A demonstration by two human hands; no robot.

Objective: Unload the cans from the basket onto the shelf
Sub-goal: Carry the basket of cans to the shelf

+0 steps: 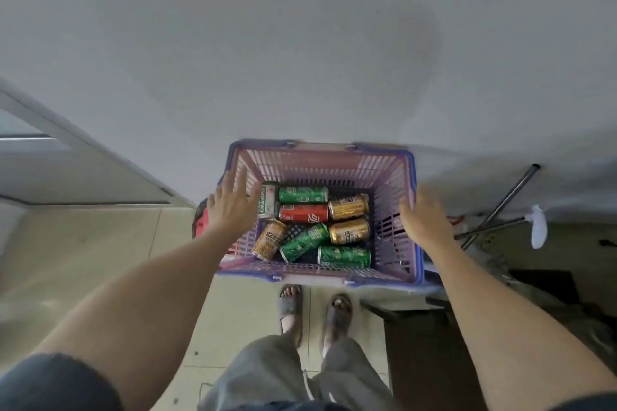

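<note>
A purple plastic basket (394, 173) stands on the floor against a grey wall, straight ahead of my feet. Several cans lie on their sides in it: a red can (303, 213), green cans (303, 194) (344, 256), gold cans (349, 206) (349, 231) (268, 239) and a white-green can (268, 199). My left hand (230, 207) hovers over the basket's left rim, fingers spread, holding nothing. My right hand (425, 213) hovers over the right rim, also spread and empty. No shelf is visible.
A red object (201, 222) sits just left of the basket, partly behind my left hand. Metal rods (500, 210) and a white cloth (538, 227) lie to the right. A dark low piece of furniture (427, 344) stands by my right leg. A metal door frame (83, 173) is at left.
</note>
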